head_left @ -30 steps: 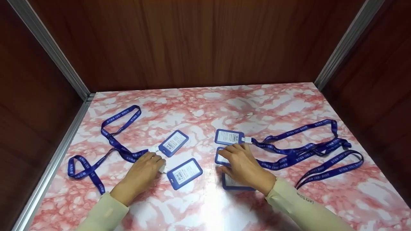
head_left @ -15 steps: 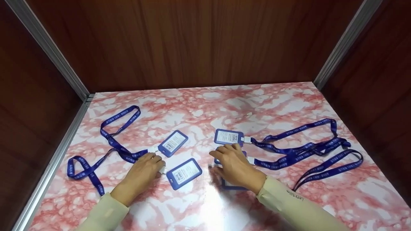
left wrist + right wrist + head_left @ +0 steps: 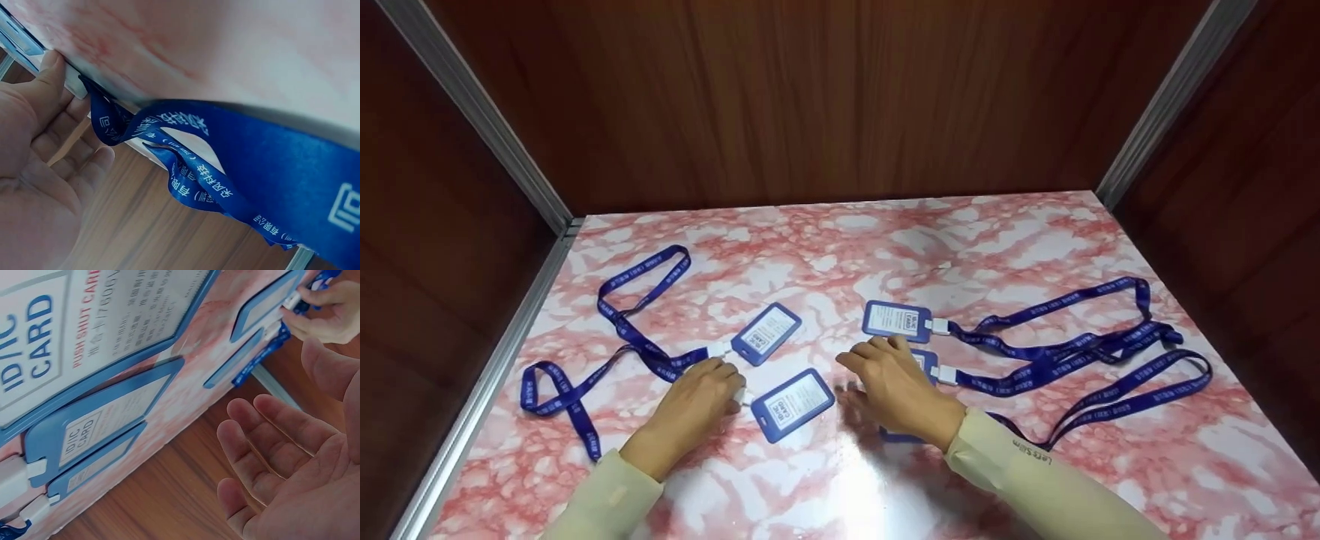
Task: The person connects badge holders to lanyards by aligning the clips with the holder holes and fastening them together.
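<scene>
My left hand (image 3: 696, 397) pinches the white clip (image 3: 73, 81) of the near left ID card holder (image 3: 793, 405), with the thumb on top and a finger underneath. From that clip the blue lanyard (image 3: 191, 129) trails off in twisted folds. Just beyond lies the other left ID card holder (image 3: 766, 334), its lanyard looped behind. My right hand (image 3: 900, 394) hovers with loosely bent fingers and nothing in its grasp, as the right wrist view shows. Beneath and beside it lie the right-hand ID card holders: a far one (image 3: 896, 320), a middle one (image 3: 922, 364) and a near one (image 3: 904, 436), partly covered by the hand.
Blue lanyards (image 3: 1035, 364) spread across the right side of the red-and-white marbled table (image 3: 825, 262). Dark wood-grain panels (image 3: 840, 105) with metal corner posts (image 3: 1166, 97) enclose the back and sides.
My right hand has come off the right-hand card holders and shifted left, toward the middle of the table. My left hand has stayed at the clip.
</scene>
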A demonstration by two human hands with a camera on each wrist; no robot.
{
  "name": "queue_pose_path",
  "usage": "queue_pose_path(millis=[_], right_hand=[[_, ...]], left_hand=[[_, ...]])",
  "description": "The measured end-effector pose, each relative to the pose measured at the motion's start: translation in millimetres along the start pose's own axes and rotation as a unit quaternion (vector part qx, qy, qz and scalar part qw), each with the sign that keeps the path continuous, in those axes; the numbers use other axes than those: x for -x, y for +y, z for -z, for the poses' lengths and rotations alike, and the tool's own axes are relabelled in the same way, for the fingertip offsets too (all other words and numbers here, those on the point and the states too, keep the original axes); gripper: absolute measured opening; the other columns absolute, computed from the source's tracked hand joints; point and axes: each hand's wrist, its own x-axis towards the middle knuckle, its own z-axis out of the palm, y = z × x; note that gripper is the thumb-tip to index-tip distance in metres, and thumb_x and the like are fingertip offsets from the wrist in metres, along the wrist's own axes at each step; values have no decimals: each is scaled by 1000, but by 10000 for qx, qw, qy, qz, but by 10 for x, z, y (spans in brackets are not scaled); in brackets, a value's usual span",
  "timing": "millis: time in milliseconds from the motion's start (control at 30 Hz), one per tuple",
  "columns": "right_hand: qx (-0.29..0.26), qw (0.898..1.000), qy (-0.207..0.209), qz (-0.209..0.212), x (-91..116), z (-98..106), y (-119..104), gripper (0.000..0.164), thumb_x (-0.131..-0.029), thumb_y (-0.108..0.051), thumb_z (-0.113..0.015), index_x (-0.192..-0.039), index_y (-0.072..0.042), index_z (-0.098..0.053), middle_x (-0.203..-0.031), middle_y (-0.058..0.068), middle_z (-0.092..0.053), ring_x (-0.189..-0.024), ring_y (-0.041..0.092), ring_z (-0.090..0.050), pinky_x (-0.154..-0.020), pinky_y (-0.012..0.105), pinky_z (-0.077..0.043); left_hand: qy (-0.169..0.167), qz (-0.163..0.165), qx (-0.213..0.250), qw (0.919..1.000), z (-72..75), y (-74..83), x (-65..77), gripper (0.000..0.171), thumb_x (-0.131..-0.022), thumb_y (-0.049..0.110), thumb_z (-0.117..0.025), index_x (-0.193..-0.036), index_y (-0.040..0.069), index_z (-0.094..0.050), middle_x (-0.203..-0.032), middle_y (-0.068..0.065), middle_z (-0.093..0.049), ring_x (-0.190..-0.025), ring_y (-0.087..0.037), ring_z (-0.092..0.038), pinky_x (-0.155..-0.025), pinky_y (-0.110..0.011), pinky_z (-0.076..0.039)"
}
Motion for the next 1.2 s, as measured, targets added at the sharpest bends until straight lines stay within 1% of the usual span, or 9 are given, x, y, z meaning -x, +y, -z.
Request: queue_pose_path(millis=[167, 333, 433, 567, 700, 833, 1000, 1067, 1200], right_hand=[[-68, 9999, 99, 8, -36, -12, -18, 39, -85, -22, -83, -121, -10, -71, -113, 5, -73, -103, 26, -62, -90, 46, -41], [-82, 9999, 59, 8, -72, -27, -31, 35, -87, -16, -79, -121, -10, -71, -112, 5, -73, -102, 26, -62, -89, 46, -40], [-9, 10000, 36, 35, -90, -42, -40, 34, -87, -16, -77, -121, -10, -71, -112, 5, -73, -101, 25, -61, -88, 45, -40], [63, 9999, -66, 87, -118, -55, -57, 42, -81, -22, -85, -120, -11, -71, -111, 4, -73, -99, 25, -60, -87, 45, -40], [64, 9994, -325, 50, -157, -50, -88, 53, -76, -29, -90, -122, -10, -70, -113, 4, -72, -100, 25, -60, -90, 45, -40], [56, 9984, -559, -7, -207, -63, -110, 55, -77, -28, -90, -126, -10, -69, -116, 5, -71, -103, 26, -59, -92, 47, -40], [32, 9974, -725, -34, -267, -86, -132, 56, -78, -26, -89, -129, -11, -68, -118, 6, -71, -106, 26, -59, -93, 47, -39], [35, 9969, -785, -27, -285, -96, -143, 58, -78, -28, -89, -129, -11, -68, -119, 6, -70, -107, 26, -59, -94, 47, -39], [162, 9960, -872, 75, -320, -128, -172, 60, -77, -33, -89, -129, -12, -68, -120, 6, -70, -107, 26, -59, -93, 46, -39]], left_hand=[[82, -56, -12, 10000, -9, -10, -6, 23, -74, 9, -89, -86, 8, -70, -85, -4, -66, -90, -29, -62, -92, -43, -53], [239, -125, -56, 9996, -37, -17, 4, 22, -73, 11, -88, -83, 8, -69, -82, -3, -65, -85, -26, -60, -87, -41, -53], [245, -83, -63, 9996, -42, -12, 12, 20, -75, 12, -88, -83, 9, -69, -81, -2, -64, -84, -25, -59, -85, -40, -53], [145, 14, -25, 9999, -29, 5, 24, 20, -77, 13, -87, -83, 8, -69, -81, -2, -64, -84, -25, -58, -86, -40, -53], [74, 81, 18, 9999, -17, 15, 45, 20, -78, 13, -87, -84, 8, -69, -81, -2, -63, -85, -26, -58, -87, -41, -52], [96, 123, 13, 9999, -13, 20, 75, 20, -78, 14, -87, -84, 8, -68, -81, -2, -62, -85, -26, -58, -86, -40, -52], [274, 125, -43, 9995, -12, 13, 114, 22, -76, 14, -88, -83, 9, -67, -81, -2, -62, -84, -25, -58, -82, -39, -50], [321, 126, -66, 9994, -6, 12, 127, 23, -76, 15, -88, -82, 8, -67, -80, -2, -62, -83, -25, -57, -81, -39, -50], [299, 174, -66, 9994, 2, 9, 164, 23, -76, 16, -87, -80, 9, -66, -78, -1, -61, -82, -24, -57, -79, -38, -50]])
